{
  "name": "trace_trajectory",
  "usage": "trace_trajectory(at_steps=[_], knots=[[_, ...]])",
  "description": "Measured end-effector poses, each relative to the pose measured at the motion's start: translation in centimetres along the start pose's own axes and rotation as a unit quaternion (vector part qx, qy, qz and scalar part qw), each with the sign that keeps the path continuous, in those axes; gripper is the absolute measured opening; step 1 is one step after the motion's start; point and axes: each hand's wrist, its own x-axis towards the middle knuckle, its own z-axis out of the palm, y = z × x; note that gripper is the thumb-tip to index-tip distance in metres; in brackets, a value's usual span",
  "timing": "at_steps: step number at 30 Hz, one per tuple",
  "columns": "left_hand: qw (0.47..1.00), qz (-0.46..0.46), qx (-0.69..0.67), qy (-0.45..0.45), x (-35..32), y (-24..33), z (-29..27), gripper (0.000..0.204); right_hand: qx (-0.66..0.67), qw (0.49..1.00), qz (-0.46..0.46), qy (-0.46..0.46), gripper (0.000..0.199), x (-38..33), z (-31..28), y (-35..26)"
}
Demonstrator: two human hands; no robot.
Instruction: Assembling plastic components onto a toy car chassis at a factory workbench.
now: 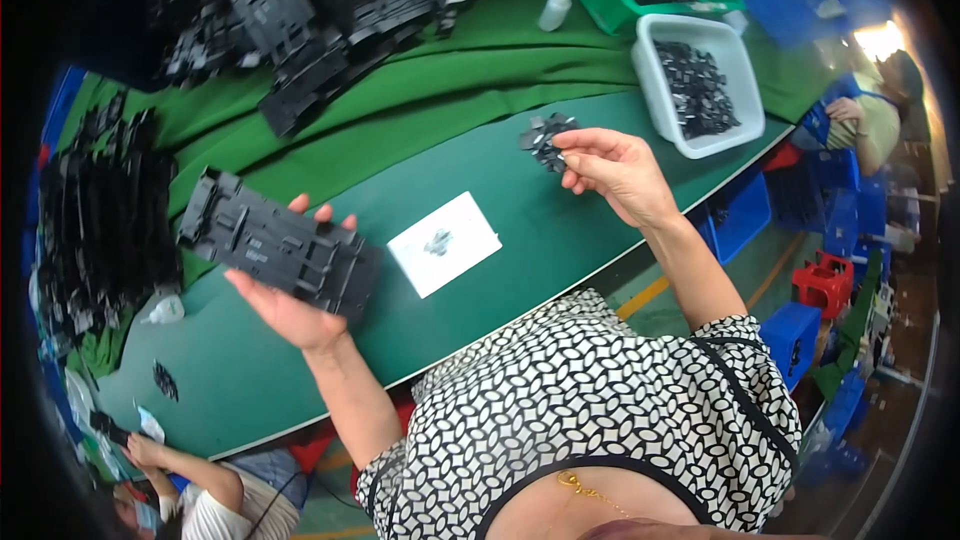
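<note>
My left hand (290,312) is wrapped round a long black plastic tray-like part (275,240), held tilted above the green table with its ribbed, slotted face up. Over at a small heap of little black plastic pieces (547,138), my right hand (620,172) pinches with thumb and forefinger at the heap's edge. Whether a single piece sits between those fingertips is too small to make out. Between my hands a white sheet (455,265) with a small grey mark lies flat on the table (400,335).
A white bin (655,90) of small black pieces stands at the far right, beside a green crate (600,5) and a white bottle (555,10). Black parts are piled far off (290,20) and stacked left (100,210). Co-workers sit lower left (215,500) and right (870,125).
</note>
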Motion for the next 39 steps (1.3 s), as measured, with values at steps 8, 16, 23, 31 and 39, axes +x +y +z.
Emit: trace_trajectory(at_steps=[8, 16, 23, 31, 39], knots=[[0.997, -0.013, -0.069, -0.033, 0.2, -0.4, -0.4, 0.075, -0.07, 0.987, 0.028, -0.144, 0.018, 0.3, 4.2, 0.1], [0.999, -0.003, -0.05, 0.002, 0.1, 0.0, -0.5, 0.076, -0.115, 0.977, 0.036, -0.173, 0.017, 0.5, 7.3, 0.7], [0.997, -0.007, -0.052, -0.056, 0.4, -0.1, -1.5, 0.075, -0.401, 0.881, -0.196, -0.155, 0.009, 0.5, 8.8, 1.3], [0.999, -0.003, -0.027, -0.036, 0.1, 0.2, -0.7, 0.076, -0.467, 0.827, -0.265, -0.167, 0.007, 1.1, 10.1, 2.4], [0.997, -0.008, 0.055, 0.062, 0.0, 0.5, 0.7, 0.077, -0.53, 0.767, -0.319, -0.172, 0.007, 1.3, 10.5, 2.6]])
